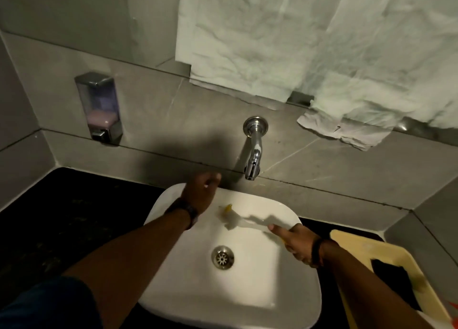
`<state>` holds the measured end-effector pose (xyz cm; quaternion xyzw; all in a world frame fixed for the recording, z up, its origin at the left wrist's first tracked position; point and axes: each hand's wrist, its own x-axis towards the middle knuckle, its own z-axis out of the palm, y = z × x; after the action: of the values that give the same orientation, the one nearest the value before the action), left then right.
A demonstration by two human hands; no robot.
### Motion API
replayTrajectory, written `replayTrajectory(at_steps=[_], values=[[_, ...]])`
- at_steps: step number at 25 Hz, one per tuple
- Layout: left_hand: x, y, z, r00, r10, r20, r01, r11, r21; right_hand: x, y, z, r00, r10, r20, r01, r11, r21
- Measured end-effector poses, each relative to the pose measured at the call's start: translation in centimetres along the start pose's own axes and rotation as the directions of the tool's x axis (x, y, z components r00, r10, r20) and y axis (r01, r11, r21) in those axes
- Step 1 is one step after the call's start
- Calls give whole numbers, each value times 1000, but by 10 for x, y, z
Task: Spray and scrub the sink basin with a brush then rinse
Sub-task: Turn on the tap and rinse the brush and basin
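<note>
— Both forearms reach over the white sink [285, 291]. What does the right hand [295, 242] hold?
— It grips a brush [233, 218], head blurred, maybe touching the back wall of the basin.
— And the left hand [202, 192]?
— Loosely curled at the back rim, holding nothing.

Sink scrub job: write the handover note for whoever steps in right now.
Right hand: grips the brush by its handle, blurred head low on the back wall of the sink basin.
Left hand: empty, loosely closed, at the basin's back rim, left of the tap.
Tap: no water running.
Done: cannot tell whether it was sprayed; no foam visible.
Left: finish scrubbing, then rinse.
</note>
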<state>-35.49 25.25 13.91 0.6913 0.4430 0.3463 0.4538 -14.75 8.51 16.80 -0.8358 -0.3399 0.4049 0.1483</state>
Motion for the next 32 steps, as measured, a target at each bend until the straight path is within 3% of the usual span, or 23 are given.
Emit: replayTrajectory(at_steps=[2, 6, 12, 16, 20, 22, 23, 25, 27, 28, 30, 32], values=[[24, 57, 25, 995, 2, 99, 21, 972, -233, -3, -5, -17, 998, 2, -55, 1, 998, 64], [34, 94, 49, 977, -39, 207, 133, 877, -461, -14, -11, -44, 994, 12, -106, -4, 998, 70], [56, 75, 54, 943, -53, 327, 239, 792, -562, -14, -7, -54, 991, 27, -128, -16, 996, 88], [64, 77, 52, 880, -106, 463, 355, 795, -492, -10, -5, -50, 994, 61, -86, -58, 998, 38], [65, 70, 33, 948, -64, 312, 184, 910, -371, -12, -7, -49, 997, 33, -66, -30, 999, 41], [59, 69, 24, 953, -10, 303, 98, 956, -278, -16, -9, -49, 996, -27, -90, 33, 997, 64], [56, 71, 22, 946, 5, 324, 77, 968, -240, -20, -10, -49, 989, -69, -134, 72, 997, 20], [52, 76, 20, 941, 6, 337, 63, 979, -194, -28, -9, -52, 946, -190, -261, 112, 952, -286], [51, 80, 20, 952, 16, 304, 37, 985, -168, -33, -7, -54, 891, -308, -334, 45, 792, -609], [51, 81, 20, 956, 16, 293, 33, 987, -159, -34, -5, -54, 872, -343, -349, 19, 736, -676], [51, 82, 21, 959, 4, 284, 35, 991, -131, -35, -7, -53, 866, -337, -370, 1, 740, -672], [49, 83, 23, 963, -9, 270, 37, 995, -97, -38, -10, -50, 901, -249, -355, 26, 847, -530]])
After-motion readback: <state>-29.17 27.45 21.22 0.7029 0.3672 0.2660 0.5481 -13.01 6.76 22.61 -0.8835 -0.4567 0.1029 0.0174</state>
